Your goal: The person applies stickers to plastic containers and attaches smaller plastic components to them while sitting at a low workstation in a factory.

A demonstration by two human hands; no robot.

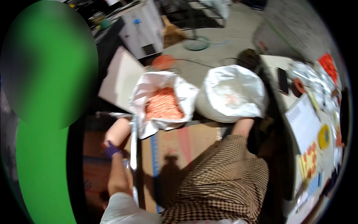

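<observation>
My left hand [111,149], in a purple glove, reaches forward on the left. It grips the near end of a pale pink, rounded, cylinder-like thing [118,132] whose kind I cannot make out. Just right of that hand, a shiny silver strip [134,160] runs along the edge of a brown cardboard sheet [175,149]. Beyond the cardboard stands a white sack [149,84], rolled down around a heap of orange-pink pieces [164,104]. A second white sack [233,97] beside it gapes wide, with a few pale pink bits low inside. My right hand is not in view.
A green, blurred shape [44,168] covers the far left. On the right, a table [294,100] bears a phone [282,81], a paper sheet [304,121], a yellow tape roll [323,136] and plastic bags. My checkered-clothed leg [223,179] spans the lower middle. A white cabinet [140,30] stands behind.
</observation>
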